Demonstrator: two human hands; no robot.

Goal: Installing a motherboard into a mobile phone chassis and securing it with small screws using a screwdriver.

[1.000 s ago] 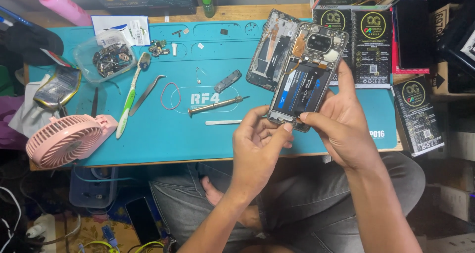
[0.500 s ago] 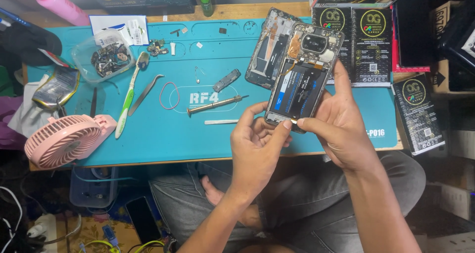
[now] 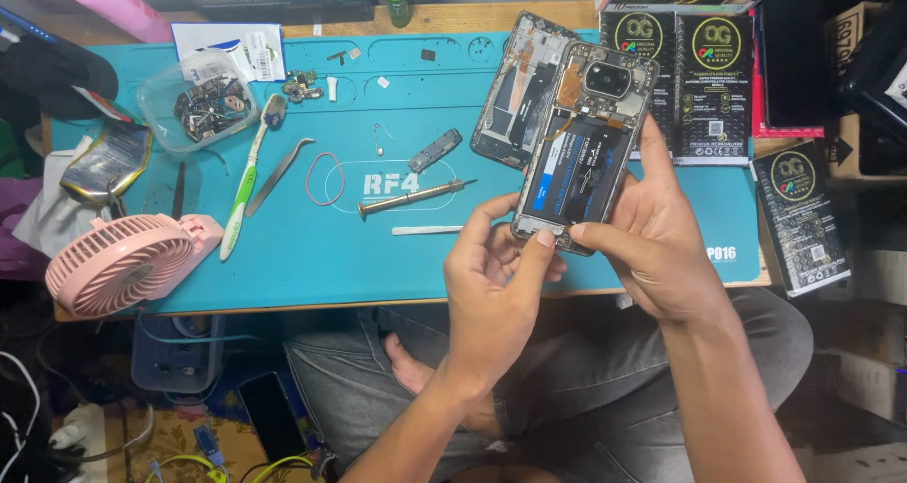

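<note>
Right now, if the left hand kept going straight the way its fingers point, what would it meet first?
The left hand points up and right, and its fingertips already touch the bottom edge of the opened phone that the right hand holds. So the phone comes first; depth beyond it is unclear.

Screwdriver (image 3: pixel 416 198) on mat (image 3: pixel 378 256) (centre), tweezers (image 3: pixel 277 173) left, fan (image 3: pixel 128 261) further left.

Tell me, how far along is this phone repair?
Done: the opened phone has its back off, battery and camera exposed; a second frame lies on the blue mat. In hand: the right hand holds it while the left hand presses its bottom edge. Left: closing it; the screwdriver and tweezers lie unused.
</note>
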